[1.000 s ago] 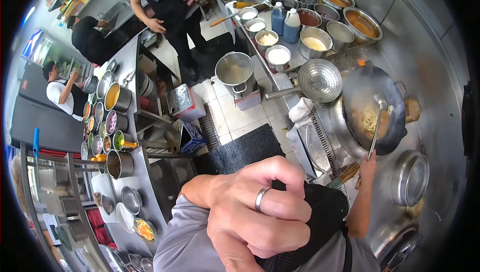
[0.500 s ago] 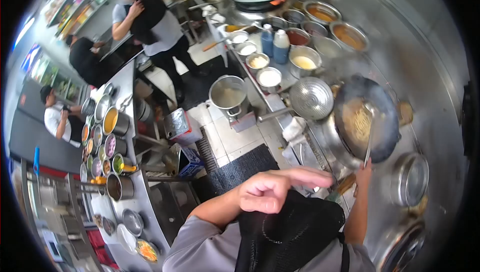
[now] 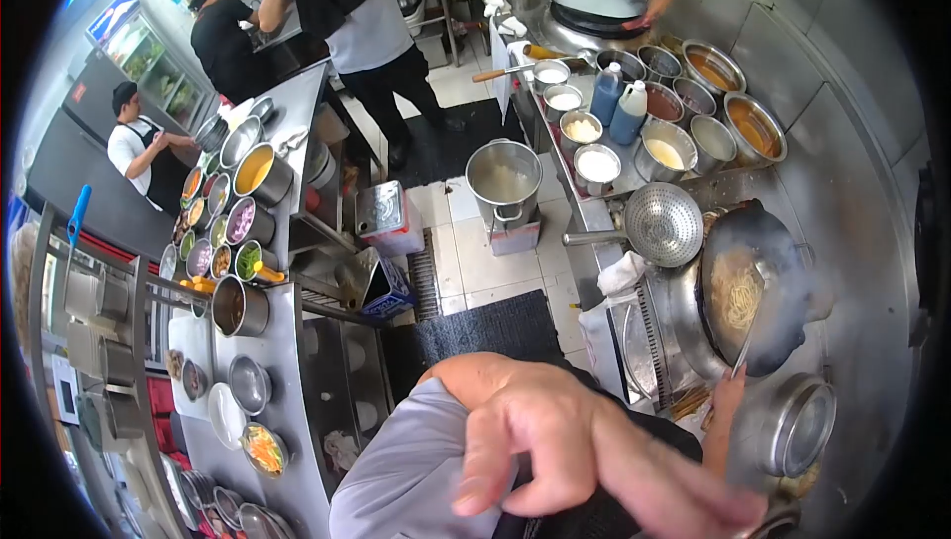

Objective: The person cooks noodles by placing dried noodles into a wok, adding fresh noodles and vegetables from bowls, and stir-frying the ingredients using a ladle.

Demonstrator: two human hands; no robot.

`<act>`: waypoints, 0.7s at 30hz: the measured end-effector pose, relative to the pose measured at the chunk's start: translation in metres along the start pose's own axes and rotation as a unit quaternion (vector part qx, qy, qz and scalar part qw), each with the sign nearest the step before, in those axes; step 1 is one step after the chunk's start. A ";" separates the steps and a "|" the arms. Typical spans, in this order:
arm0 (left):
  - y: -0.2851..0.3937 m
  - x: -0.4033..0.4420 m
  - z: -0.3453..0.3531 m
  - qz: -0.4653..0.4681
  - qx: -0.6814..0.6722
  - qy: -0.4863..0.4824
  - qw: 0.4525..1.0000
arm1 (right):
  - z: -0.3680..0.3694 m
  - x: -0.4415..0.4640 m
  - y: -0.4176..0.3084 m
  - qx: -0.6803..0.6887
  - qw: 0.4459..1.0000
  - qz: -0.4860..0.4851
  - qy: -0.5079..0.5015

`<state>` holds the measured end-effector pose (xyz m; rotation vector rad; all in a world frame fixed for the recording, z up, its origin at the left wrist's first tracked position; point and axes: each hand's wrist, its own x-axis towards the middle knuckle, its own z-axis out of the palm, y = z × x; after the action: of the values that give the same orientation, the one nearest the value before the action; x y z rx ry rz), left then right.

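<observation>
My left hand (image 3: pixel 555 430) is raised close to the camera, its fingers apart and holding nothing. My right hand (image 3: pixel 730 390) grips the handle of a metal ladle (image 3: pixel 750 326). The ladle's head rests in a black wok (image 3: pixel 797 326) on the range at the right. Noodles (image 3: pixel 738 299) in brownish liquid sit in the wok, with steam rising over them. Just left of the wok, a perforated strainer (image 3: pixel 664 224) lies with its handle pointing left.
Seasoning bowls (image 3: pixel 597 164) and squeeze bottles (image 3: pixel 626 113) stand beyond the strainer. A stockpot (image 3: pixel 503 182) stands in the aisle. On the left, a prep counter (image 3: pixel 287 371) carries several ingredient containers. Three other people are farther back, one standing person (image 3: pixel 367 34) nearest. A lidded pot (image 3: pixel 800 428) is at right.
My left hand has swung down and right, nearer the camera, its fingers spreading. The view has shifted, so the surroundings sit differently in frame. My right hand still holds the ladle in the wok.
</observation>
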<state>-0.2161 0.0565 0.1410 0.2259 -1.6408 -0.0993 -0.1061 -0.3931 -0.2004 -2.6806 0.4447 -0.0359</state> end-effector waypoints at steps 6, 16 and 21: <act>-0.010 -0.102 0.016 -0.135 -0.061 0.422 0.895 | 0.014 0.011 0.016 0.056 0.997 -0.049 0.012; 0.072 -0.060 0.008 -0.134 0.149 0.447 0.872 | -0.006 -0.001 -0.017 0.000 1.000 0.004 -0.004; 0.097 0.016 -0.013 -0.105 0.232 0.073 0.964 | 0.001 -0.011 -0.009 0.119 0.992 -0.037 0.013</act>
<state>-0.2131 0.1489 0.1775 0.7495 -1.4701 0.1421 -0.1140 -0.3814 -0.1973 -2.4620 0.3254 -0.1374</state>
